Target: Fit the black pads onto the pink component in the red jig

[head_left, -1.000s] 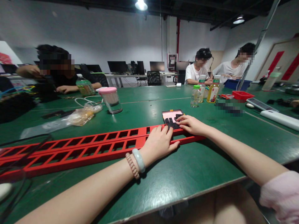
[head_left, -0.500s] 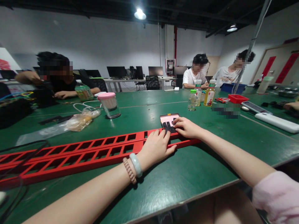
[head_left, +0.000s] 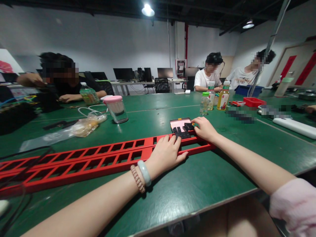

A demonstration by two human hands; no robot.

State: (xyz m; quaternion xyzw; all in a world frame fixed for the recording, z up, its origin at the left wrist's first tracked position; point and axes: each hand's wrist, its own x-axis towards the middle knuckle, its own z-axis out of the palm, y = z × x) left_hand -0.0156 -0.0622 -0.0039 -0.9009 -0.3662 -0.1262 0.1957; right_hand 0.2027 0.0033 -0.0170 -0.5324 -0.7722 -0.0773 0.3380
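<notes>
A long red slotted frame (head_left: 148, 143) lies across the table. My left hand (head_left: 165, 152) rests on it with fingers apart, its fingertips against small black pieces (head_left: 183, 134). Just beyond the frame is a shallow open box (head_left: 175, 124) with a pale pink inside, dark rim and yellow tab. More black pieces lie in a loose heap on its right side. My right hand (head_left: 205, 129) is closed at the box's right edge, fingers bent and pressed together there; the fingertips are partly hidden.
Beyond the frame stand a pink-lidded jar (head_left: 117, 110) and drink bottles (head_left: 223, 96). A plastic bag (head_left: 85, 127) and dark cables (head_left: 23, 174) lie to the left. A red tray (head_left: 254, 102) is at the right. Several people sit around the green table (head_left: 197, 187).
My right hand has moved a little right, off the black pieces to the box's edge. Black pieces now lie heaped differently in the box. My left hand has hardly moved.
</notes>
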